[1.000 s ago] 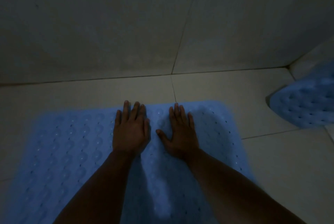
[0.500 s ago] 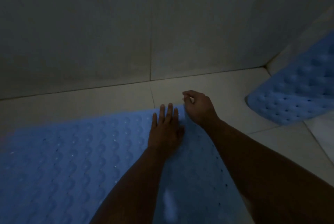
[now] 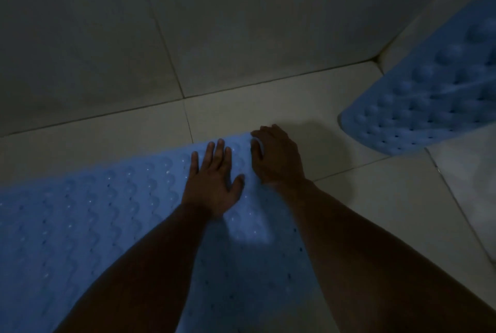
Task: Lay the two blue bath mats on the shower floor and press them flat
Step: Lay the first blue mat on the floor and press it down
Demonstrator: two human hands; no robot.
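Two bumpy blue rubber bath mats show: one mat (image 3: 80, 225) lies on the pale tiled shower floor (image 3: 268, 110), the other mat (image 3: 429, 101) leans in the right corner. The left hand (image 3: 212, 185) presses flat on the lying mat. The right hand (image 3: 276, 158) curls its fingers round that mat's far corner.

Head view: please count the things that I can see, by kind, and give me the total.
Blue bath mats: 2, one under the hands, one at the right wall
Hands: 2, left hand, right hand
Total: 4
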